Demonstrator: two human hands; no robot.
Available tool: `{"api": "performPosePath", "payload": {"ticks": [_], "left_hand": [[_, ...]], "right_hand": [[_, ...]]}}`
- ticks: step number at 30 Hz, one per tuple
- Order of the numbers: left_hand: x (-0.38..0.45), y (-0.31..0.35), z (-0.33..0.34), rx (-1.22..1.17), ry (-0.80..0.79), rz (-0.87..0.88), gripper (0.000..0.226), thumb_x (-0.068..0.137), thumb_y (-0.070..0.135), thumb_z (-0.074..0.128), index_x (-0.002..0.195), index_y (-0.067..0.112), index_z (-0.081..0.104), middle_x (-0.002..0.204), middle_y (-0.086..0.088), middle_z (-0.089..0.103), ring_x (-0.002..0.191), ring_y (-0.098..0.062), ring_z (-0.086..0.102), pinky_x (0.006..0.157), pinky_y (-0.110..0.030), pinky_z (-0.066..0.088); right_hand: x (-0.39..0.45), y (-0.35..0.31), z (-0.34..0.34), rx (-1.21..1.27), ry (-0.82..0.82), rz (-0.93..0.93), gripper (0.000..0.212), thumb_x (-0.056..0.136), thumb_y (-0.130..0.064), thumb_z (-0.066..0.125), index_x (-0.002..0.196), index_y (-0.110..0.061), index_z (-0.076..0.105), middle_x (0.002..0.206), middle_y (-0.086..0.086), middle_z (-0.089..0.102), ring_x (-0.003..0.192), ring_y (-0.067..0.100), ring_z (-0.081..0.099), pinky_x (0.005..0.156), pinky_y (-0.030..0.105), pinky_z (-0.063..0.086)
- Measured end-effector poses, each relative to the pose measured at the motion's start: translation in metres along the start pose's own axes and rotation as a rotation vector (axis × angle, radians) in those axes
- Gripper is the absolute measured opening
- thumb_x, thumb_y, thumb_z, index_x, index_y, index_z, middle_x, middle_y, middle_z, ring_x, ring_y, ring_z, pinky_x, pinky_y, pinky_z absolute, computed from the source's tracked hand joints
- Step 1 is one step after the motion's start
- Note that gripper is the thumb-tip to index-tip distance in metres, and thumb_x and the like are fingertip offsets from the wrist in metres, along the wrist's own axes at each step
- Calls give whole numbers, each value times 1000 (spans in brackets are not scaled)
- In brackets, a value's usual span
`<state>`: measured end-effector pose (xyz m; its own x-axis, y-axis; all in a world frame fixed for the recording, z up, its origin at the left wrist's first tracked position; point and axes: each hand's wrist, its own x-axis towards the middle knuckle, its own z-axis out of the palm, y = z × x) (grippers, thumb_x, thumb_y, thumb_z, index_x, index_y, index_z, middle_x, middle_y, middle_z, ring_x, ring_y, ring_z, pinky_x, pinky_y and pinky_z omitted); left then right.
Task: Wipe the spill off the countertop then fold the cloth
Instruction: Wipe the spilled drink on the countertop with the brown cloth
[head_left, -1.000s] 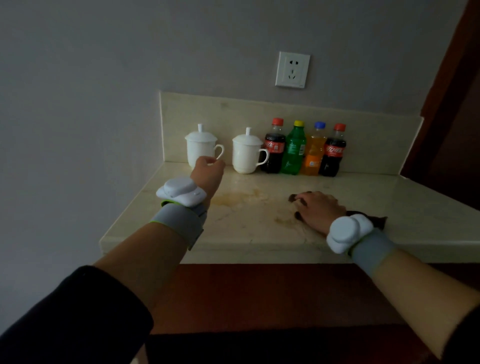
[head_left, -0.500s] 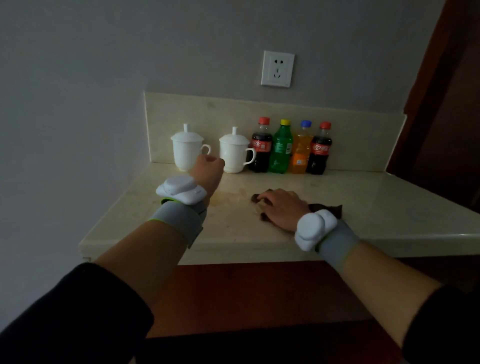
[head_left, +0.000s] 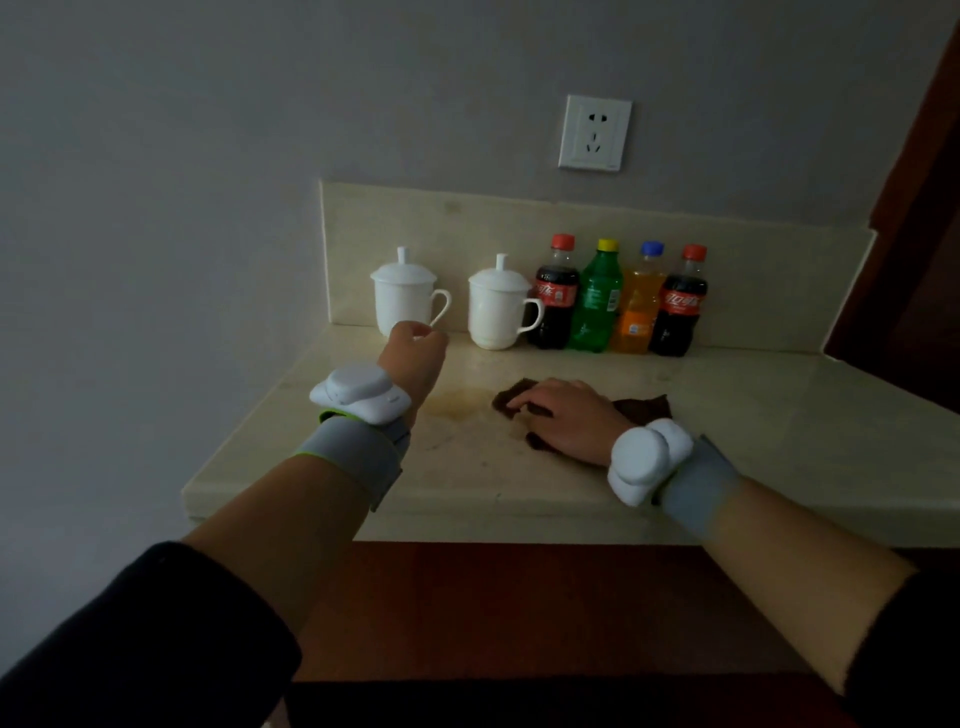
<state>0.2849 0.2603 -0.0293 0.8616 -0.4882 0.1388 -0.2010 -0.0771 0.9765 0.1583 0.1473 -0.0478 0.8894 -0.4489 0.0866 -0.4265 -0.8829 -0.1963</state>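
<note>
A dark brown cloth (head_left: 641, 407) lies on the pale stone countertop (head_left: 779, 441), mostly under my right hand (head_left: 566, 415), which presses flat on it with fingers pointing left. A brownish spill (head_left: 462, 405) stains the counter just left of the cloth's edge. My left hand (head_left: 413, 358) hovers above the counter's left part in a loose fist, holding nothing, close in front of the left mug.
Two white lidded mugs (head_left: 408, 293) (head_left: 498, 306) and several soft drink bottles (head_left: 618, 301) stand in a row against the backsplash. A wall socket (head_left: 595, 132) sits above. The counter's front edge (head_left: 519, 525) is near my wrists; a dark wooden panel rises at the right.
My right hand has slid the cloth leftward across the counter toward the spill. My left hand has stayed roughly where it was.
</note>
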Motion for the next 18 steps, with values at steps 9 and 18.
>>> {"api": "performPosePath", "payload": {"ticks": [9,18], "left_hand": [[13,-1,-3,-4,20,-5,41,91,17,44,129,2,43,120,-21,56,96,-24,48,82,-35,39],[20,-8,-10,1,54,-20,42,92,20,43,132,7,41,127,-21,56,92,-23,49,77,-31,38]], "right_hand": [[37,14,3,-2,14,78,41,93,-39,39,129,-26,54,137,6,51,126,27,46,107,41,38],[30,-7,13,51,53,-7,38,92,-38,40,125,-29,58,134,2,53,125,26,46,104,41,39]]}}
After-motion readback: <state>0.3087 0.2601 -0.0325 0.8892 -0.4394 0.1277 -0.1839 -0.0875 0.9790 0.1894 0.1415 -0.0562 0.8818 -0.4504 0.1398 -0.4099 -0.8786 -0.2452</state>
